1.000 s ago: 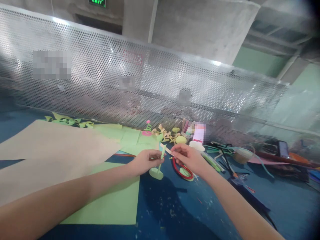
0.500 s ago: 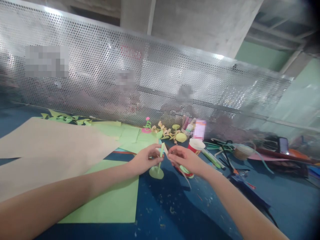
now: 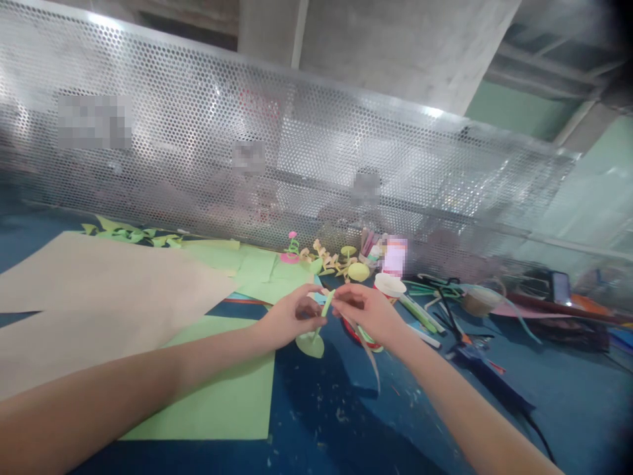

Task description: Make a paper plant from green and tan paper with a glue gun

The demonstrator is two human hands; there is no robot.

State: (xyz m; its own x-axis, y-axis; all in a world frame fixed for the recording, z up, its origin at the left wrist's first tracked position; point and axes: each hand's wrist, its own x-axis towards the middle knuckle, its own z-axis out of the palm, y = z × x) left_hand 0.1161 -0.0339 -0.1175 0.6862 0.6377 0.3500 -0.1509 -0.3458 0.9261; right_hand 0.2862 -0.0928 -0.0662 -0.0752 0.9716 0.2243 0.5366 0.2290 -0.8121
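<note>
Straight ahead at twelve o'clock, just above the blue tabletop (image 3: 346, 422), our two hands meet around a small green paper stem (image 3: 321, 315). Our left hand (image 3: 287, 320) comes in from nine o'clock and is pinched shut on the stem's middle. Our right hand (image 3: 368, 313) comes in from three o'clock, its fingertips closed at the stem's top end. They also nip a pale paper strip (image 3: 370, 359), which trails off toward five o'clock under the wrist. The two hands are close enough that their fingertips nearly touch. Blur keeps us from telling how much of the stem the right hand really grips.

The stem's long axis runs from one o'clock at the tip down to seven o'clock. It ends there in a round base (image 3: 310, 344), which hangs just below the left hand's knuckles, so the left hand is nearer to it. We cannot tell whether the base rests on the tabletop or sits just clear of it.

A green sheet (image 3: 217, 396) lies at eight o'clock from the hands, with brown paper (image 3: 99, 284) beyond it at ten. A red-rimmed paper cup (image 3: 388, 285) stands just behind the right hand at one o'clock.
</note>
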